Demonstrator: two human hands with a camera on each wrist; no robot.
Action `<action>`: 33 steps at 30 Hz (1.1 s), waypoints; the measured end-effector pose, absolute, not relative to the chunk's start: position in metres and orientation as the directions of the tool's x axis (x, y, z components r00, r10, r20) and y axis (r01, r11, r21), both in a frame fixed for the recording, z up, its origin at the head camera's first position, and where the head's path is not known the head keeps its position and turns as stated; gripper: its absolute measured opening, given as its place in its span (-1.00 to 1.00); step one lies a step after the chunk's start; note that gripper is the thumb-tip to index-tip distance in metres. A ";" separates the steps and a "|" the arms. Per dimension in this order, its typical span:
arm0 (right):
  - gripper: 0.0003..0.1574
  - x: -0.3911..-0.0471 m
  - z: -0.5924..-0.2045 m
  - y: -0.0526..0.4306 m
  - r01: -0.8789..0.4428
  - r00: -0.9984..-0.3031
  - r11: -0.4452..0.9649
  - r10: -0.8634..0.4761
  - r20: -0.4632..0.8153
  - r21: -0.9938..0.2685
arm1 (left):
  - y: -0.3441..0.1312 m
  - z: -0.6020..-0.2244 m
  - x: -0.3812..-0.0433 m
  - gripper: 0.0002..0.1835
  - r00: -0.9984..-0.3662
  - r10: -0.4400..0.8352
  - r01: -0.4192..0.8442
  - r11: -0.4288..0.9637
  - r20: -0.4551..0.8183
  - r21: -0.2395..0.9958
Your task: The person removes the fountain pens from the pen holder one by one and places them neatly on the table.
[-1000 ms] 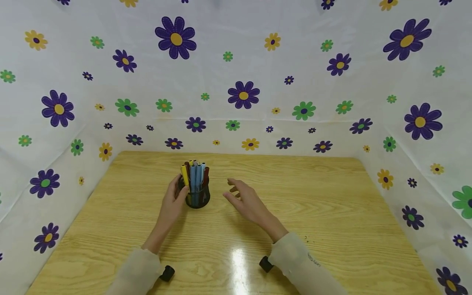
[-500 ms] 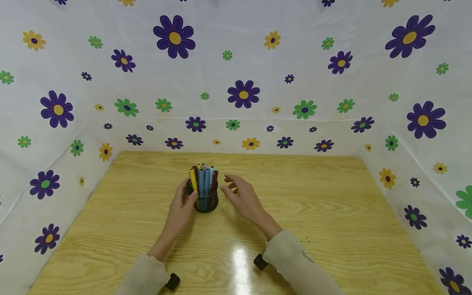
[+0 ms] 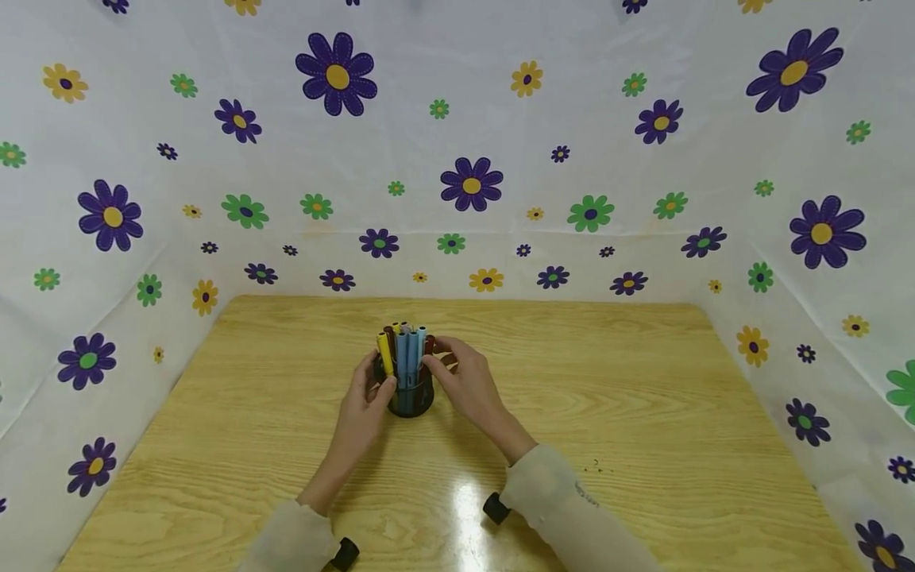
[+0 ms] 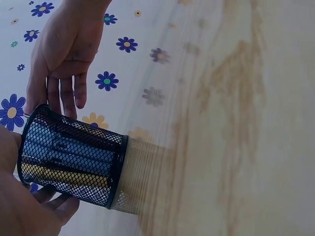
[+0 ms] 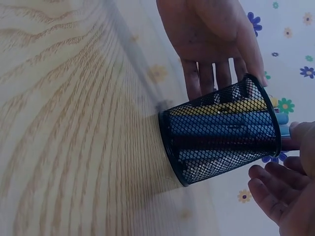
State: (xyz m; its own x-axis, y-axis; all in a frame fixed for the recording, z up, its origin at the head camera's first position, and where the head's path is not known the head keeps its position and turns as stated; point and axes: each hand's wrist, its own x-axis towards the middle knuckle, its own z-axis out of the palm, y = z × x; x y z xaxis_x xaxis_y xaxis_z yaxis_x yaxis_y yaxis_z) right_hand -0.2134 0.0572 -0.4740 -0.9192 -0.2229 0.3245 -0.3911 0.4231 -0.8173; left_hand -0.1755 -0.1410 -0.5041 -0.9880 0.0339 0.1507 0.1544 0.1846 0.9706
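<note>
A black mesh pen holder (image 3: pixel 411 402) stands upright on the wooden table, with yellow, blue, brown and dark red markers sticking out of its top. My left hand (image 3: pixel 363 409) grips the holder's left side, thumb near the front rim and fingers reaching round behind. From the right, my right hand (image 3: pixel 468 381) has thumb and index finger about the dark red marker (image 3: pixel 429 345) at the rim. In the right wrist view, the thumb overlaps the end of that marker (image 5: pixel 289 143), while the other fingers hang loosely beside the mesh (image 5: pixel 221 128).
The wooden table (image 3: pixel 608 397) runs back to a white flowered cloth (image 3: pixel 572 175), which also hangs along both sides. Small dark specks (image 3: pixel 595 466) lie on the tabletop at the right. A light reflection shows near the front.
My left hand has moved the pen holder to the right and slightly nearer. My right hand has closed in from a gap beside it to the dark red marker.
</note>
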 end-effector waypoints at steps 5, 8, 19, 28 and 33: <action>-0.51 -0.215 -0.476 0.053 -0.405 -0.914 0.411 -0.219 0.343 -0.817 | -0.142 -0.505 -0.174 -0.24 -0.989 0.054 0.146 0.209 0.138 0.967; -0.55 -0.215 -0.477 0.052 -0.424 -0.905 0.419 -0.217 0.365 -0.803 | -0.142 -0.505 -0.174 -0.25 -0.989 0.063 0.147 0.213 0.136 0.966; -0.69 -0.218 -0.481 0.048 -0.447 -0.894 0.429 -0.193 0.404 -0.785 | -0.141 -0.508 -0.173 -0.26 -0.989 0.069 0.144 0.208 0.132 0.967; -0.75 -0.219 -0.477 0.046 -0.429 -0.903 0.419 -0.164 0.398 -0.800 | -0.140 -0.505 -0.173 -0.25 -0.984 0.082 0.172 0.216 0.158 0.961; -0.76 -0.220 -0.473 0.047 -0.446 -0.894 0.402 -0.150 0.423 -0.800 | -0.139 -0.503 -0.175 -0.27 -0.982 0.089 0.184 0.239 0.167 0.954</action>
